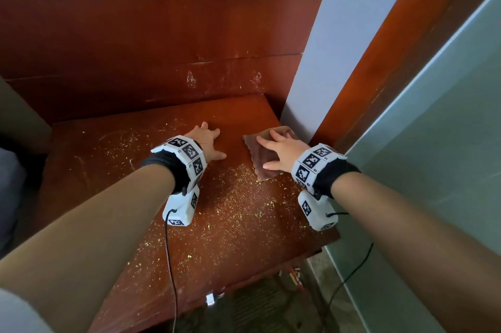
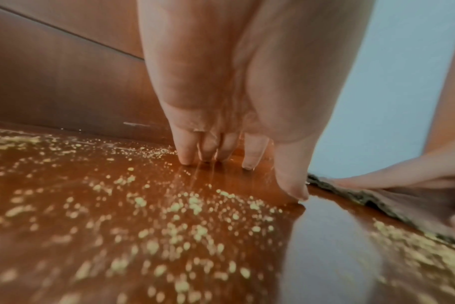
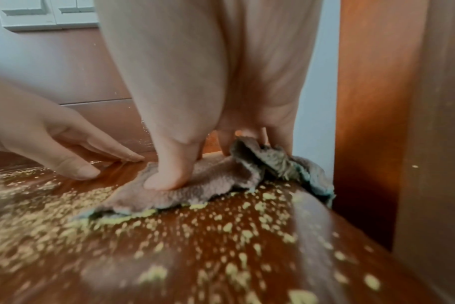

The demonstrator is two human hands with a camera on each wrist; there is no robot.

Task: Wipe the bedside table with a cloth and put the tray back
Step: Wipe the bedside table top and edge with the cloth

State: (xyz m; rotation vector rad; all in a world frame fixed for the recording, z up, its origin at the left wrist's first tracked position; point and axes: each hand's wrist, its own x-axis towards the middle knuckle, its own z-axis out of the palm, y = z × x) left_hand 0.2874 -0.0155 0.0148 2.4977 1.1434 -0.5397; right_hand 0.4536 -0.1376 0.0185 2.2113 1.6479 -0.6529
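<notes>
Crumb-strewn worktop awaits wiping: right hand presses the cloth flat, fingers spread; left hand braces beside it, fingers splayed, holding nothing.

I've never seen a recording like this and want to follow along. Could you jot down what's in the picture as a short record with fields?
Surface: wooden bedside table, in a corner
Mess: yellowish crumbs scattered over the top, thickest toward the near side
Cloth: brown cloth lying on the table by the right wall
Right hand: fingers spread, pressing on the cloth
Left hand: fingertips resting on bare wood, holding nothing
Tray: not in view
</notes>
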